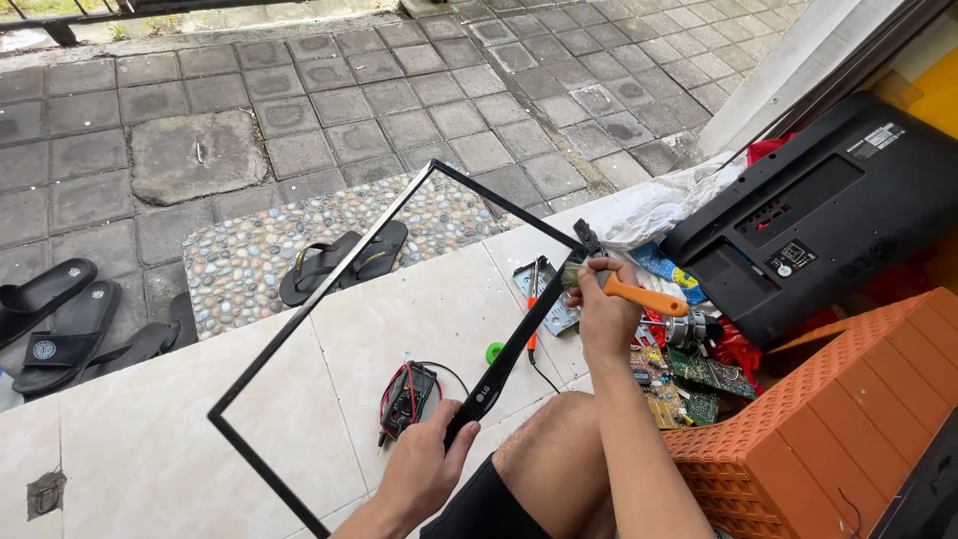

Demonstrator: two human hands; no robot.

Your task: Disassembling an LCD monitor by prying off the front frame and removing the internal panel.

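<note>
My left hand (424,467) grips the bottom bar of a thin black rectangular screen frame (299,319), holding it up tilted over the tiled floor. In my right hand (602,311) is a paintbrush with an orange handle (644,296). Its bristles touch the frame's right side near the upper corner. Under the frame, a dark multimeter with red and black leads (407,397) lies on the tiles. My bare knee (559,449) shows below the hands.
A black TV back cover (828,215) leans at the right. Green circuit boards (699,384), a screwdriver (534,304) and small parts lie beside it. An orange plastic crate (828,419) stands at lower right. Black sandals (344,262) rest on the pebble step and paving at left.
</note>
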